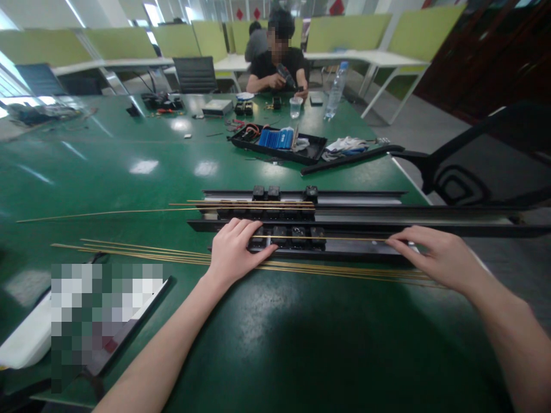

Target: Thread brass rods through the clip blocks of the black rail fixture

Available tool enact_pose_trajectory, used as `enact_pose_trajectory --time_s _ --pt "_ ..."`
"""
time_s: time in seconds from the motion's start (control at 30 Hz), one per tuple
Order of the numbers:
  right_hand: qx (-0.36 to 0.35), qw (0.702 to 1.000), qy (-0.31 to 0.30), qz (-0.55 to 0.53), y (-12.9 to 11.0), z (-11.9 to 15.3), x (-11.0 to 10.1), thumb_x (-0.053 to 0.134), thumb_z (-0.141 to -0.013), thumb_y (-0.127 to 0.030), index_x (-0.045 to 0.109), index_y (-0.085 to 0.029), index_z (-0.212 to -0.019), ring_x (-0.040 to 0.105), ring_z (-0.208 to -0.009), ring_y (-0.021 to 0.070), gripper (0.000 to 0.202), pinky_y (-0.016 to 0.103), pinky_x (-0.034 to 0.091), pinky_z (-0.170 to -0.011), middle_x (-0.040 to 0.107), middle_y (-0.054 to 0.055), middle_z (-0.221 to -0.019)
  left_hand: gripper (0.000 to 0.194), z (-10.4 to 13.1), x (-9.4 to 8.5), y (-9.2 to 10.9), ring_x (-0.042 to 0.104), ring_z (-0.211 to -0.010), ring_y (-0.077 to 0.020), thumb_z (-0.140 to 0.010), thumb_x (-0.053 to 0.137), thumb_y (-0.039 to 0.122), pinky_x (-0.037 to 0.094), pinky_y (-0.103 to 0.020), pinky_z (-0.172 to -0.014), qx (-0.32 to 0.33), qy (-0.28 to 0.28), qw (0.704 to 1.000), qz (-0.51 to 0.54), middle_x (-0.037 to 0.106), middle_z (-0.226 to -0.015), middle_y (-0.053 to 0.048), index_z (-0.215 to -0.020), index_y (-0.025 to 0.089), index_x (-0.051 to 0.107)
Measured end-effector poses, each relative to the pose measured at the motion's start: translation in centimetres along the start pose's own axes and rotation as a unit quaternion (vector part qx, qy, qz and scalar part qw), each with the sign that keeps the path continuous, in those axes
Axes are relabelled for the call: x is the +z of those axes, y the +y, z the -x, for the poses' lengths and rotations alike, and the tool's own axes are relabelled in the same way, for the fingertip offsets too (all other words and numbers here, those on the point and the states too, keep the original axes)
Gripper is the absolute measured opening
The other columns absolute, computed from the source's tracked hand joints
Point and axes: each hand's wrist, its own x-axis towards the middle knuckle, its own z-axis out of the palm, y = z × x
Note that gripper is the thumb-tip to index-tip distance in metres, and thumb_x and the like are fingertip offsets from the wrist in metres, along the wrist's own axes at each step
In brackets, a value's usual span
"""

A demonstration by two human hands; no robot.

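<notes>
A thin brass-coloured rod (344, 238) runs along a black channel (361, 252), over a row of small black blocks (298, 236). At its right end, my right hand (434, 252) pinches the rod between thumb and fingertips. My left hand (235, 249) is closed round the leftmost black block (257, 238) of the row, thumb on the near side and fingers on the far side. Whether those fingers also touch the rod is hidden. Behind lie two more black channels (430, 217) with blocks in them, and several loose rods (258, 204) rest across the middle one.
More brass rods (142, 250) lie in front of the channels. A phone-like device (129, 321) and a white object (30, 338) are at left. Farther back are a black tray (279, 152) of parts, gloves (346, 146), a bottle (337, 92) and a cup (295, 107). Opposite, a person (278, 63) holds a power tool.
</notes>
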Motion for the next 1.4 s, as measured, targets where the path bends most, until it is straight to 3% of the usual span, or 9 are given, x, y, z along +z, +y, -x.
enact_pose_trajectory --time_s 0.53,0.9,1.4 --pt "0.052 0.999 0.002 0.015 3.0 1.8 0.1 0.053 -0.093 -0.048 0.074 -0.023 -0.090 0.071 -0.088 0.0261 0.032 0.033 0.056 -0.064 0.077 0.008 -0.097 0.046 0.0 -0.1 -0.1 0.063 -0.098 -0.0262 -0.086 0.065 0.055 0.051 -0.040 -0.086 0.001 -0.003 1.000 0.000 0.073 -0.107 -0.008 -0.115 0.019 0.066" --pt "0.087 0.996 0.020 0.016 4.2 2.2 -0.1 0.051 -0.087 -0.064 0.075 -0.022 -0.086 0.072 -0.083 0.0263 0.048 0.033 0.058 -0.060 0.078 0.007 -0.092 0.046 0.0 -0.1 -0.1 0.064 -0.096 -0.0259 -0.085 0.066 0.055 0.052 -0.040 -0.085 0.003 0.005 1.000 -0.001 0.073 -0.106 -0.008 -0.115 0.020 0.066" --pt "0.151 0.988 0.012 0.004 5.5 3.0 -0.7 0.060 -0.081 -0.055 0.075 -0.025 -0.085 0.071 -0.083 0.0251 0.034 0.032 0.056 -0.062 0.077 0.007 -0.092 0.046 0.1 -0.1 -0.1 0.063 -0.097 -0.0257 -0.086 0.065 0.055 0.052 -0.040 -0.086 0.001 0.001 1.000 -0.005 0.073 -0.105 -0.008 -0.115 0.019 0.066"
